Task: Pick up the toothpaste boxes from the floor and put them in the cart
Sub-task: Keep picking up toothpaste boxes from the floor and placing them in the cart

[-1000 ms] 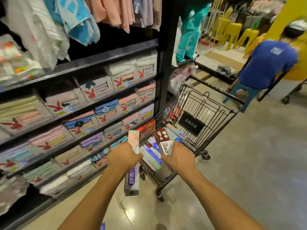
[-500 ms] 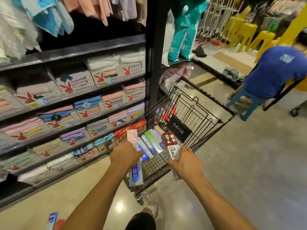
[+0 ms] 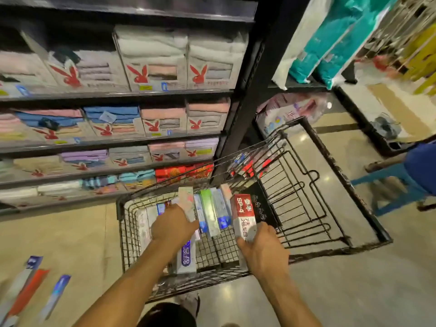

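Our left hand (image 3: 173,228) grips a white box (image 3: 186,258), right hand (image 3: 262,250) a red box (image 3: 243,215), fingers (image 3: 243,244) wrapped round each. Both sit low over the cart (image 3: 120,206), probably to land flat beside the loaded boxes (image 3: 212,213). Floor boxes (image 3: 28,287) wait left, well apart.

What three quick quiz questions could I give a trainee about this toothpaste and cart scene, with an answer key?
1. True or false: the right hand grips a red and white box.
2. How many hands hold a box over the cart? A none, B one, C two.
3. Fill in: the loose boxes on the floor lie to the cart's ____ side.
Key: 1 true; 2 C, since the left hand grips a white box; 3 left.
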`<state>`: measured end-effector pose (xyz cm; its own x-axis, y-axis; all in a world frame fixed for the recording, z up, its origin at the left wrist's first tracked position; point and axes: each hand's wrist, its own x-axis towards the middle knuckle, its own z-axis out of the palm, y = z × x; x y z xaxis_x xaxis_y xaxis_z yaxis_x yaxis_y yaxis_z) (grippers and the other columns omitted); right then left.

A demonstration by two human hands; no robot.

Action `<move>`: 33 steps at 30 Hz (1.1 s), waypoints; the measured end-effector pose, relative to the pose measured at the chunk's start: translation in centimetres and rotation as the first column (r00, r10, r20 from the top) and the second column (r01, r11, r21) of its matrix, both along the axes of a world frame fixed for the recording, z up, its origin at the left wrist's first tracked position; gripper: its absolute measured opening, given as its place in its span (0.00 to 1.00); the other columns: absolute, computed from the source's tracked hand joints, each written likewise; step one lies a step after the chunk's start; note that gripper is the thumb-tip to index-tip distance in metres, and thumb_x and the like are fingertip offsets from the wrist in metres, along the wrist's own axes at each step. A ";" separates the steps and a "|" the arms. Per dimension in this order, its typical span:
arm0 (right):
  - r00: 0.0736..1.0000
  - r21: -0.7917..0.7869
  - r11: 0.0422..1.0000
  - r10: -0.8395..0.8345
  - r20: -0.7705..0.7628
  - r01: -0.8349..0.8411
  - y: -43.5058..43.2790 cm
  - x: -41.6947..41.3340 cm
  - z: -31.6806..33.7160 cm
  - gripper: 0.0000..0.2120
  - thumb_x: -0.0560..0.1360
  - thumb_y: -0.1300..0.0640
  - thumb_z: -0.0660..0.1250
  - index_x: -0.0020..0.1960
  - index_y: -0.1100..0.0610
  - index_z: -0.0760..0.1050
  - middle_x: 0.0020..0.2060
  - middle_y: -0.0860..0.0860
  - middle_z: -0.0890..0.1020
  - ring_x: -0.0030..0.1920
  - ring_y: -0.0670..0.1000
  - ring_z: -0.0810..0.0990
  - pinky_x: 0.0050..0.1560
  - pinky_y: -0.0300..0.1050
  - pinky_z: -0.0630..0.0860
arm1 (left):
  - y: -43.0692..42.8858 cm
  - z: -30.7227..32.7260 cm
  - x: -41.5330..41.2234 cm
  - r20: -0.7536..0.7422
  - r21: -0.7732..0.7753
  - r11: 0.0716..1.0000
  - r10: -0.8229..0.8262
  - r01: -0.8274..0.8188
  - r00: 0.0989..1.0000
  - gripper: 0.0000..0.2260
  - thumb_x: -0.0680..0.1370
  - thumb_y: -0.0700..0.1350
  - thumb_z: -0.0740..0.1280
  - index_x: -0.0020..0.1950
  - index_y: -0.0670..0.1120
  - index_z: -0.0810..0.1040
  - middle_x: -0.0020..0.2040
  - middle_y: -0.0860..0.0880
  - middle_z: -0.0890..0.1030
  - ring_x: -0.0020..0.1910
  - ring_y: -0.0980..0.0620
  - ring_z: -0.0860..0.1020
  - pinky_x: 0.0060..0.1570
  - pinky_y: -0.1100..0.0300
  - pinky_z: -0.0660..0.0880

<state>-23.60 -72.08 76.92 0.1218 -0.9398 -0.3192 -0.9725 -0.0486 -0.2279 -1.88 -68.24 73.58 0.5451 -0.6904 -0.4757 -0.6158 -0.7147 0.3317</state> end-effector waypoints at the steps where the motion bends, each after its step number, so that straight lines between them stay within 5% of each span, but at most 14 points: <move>1: 1.000 0.005 1.000 0.012 0.005 -0.012 -1.7 0.0 -1.6 0.25 0.75 0.34 0.67 0.61 0.52 0.68 0.53 0.47 0.74 0.50 0.48 0.78 0.46 0.45 0.79 | -1.5 -1.6 0.0 0.003 0.012 1.000 0.009 -0.009 1.000 0.23 0.73 0.65 0.68 0.49 0.46 0.68 0.41 0.51 0.74 0.36 0.49 0.72 0.33 0.59 0.68; 7: 1.000 0.147 0.989 -0.014 0.015 0.012 -10.8 0.9 -13.1 0.24 0.75 0.35 0.68 0.60 0.50 0.68 0.53 0.48 0.73 0.48 0.50 0.80 0.47 0.50 0.81 | -7.9 -12.8 -0.6 0.003 0.096 0.987 0.130 -0.129 0.992 0.33 0.74 0.64 0.69 0.67 0.41 0.68 0.51 0.46 0.78 0.47 0.43 0.80 0.38 0.56 0.72; 13: 0.999 0.125 0.992 0.015 -0.033 -0.010 -16.5 3.1 -25.4 0.23 0.76 0.35 0.67 0.58 0.51 0.67 0.53 0.49 0.74 0.51 0.54 0.79 0.42 0.49 0.72 | -12.3 -24.6 -1.3 -0.016 0.112 0.974 0.199 -0.196 0.980 0.30 0.74 0.60 0.70 0.67 0.42 0.69 0.57 0.42 0.79 0.52 0.40 0.80 0.43 0.54 0.73; 18: 0.999 0.157 0.987 0.039 -0.020 -0.035 -19.1 4.7 -33.5 0.22 0.75 0.37 0.68 0.57 0.52 0.69 0.53 0.51 0.77 0.54 0.56 0.80 0.50 0.54 0.79 | -14.2 -31.6 -2.0 0.013 0.135 0.955 0.266 -0.265 0.964 0.31 0.72 0.61 0.71 0.64 0.41 0.70 0.59 0.41 0.77 0.55 0.37 0.79 0.48 0.48 0.76; 22: 0.999 0.175 0.984 0.040 0.007 -0.041 -20.8 5.7 -37.6 0.22 0.75 0.41 0.68 0.61 0.54 0.71 0.57 0.53 0.77 0.58 0.58 0.79 0.54 0.55 0.79 | -14.9 -34.5 -2.5 0.055 0.133 0.959 0.243 -0.249 0.968 0.34 0.73 0.62 0.71 0.69 0.41 0.66 0.69 0.40 0.70 0.58 0.37 0.78 0.50 0.48 0.76; 28: 0.997 0.181 0.981 0.068 -0.028 -0.062 -21.9 6.0 -41.0 0.31 0.75 0.37 0.68 0.70 0.52 0.65 0.60 0.51 0.75 0.58 0.54 0.78 0.52 0.54 0.79 | -15.6 -36.1 -3.0 0.008 0.080 0.952 0.297 -0.297 0.955 0.31 0.74 0.63 0.71 0.65 0.43 0.67 0.60 0.42 0.74 0.56 0.40 0.78 0.45 0.49 0.78; 33: 0.998 0.168 0.984 0.058 -0.006 -0.056 -22.2 6.1 -41.3 0.28 0.75 0.41 0.70 0.68 0.53 0.65 0.59 0.51 0.75 0.57 0.54 0.78 0.51 0.54 0.80 | -15.7 -36.1 -3.3 0.043 0.095 0.955 0.280 -0.282 0.959 0.33 0.75 0.63 0.70 0.68 0.43 0.64 0.61 0.43 0.74 0.56 0.42 0.78 0.40 0.53 0.74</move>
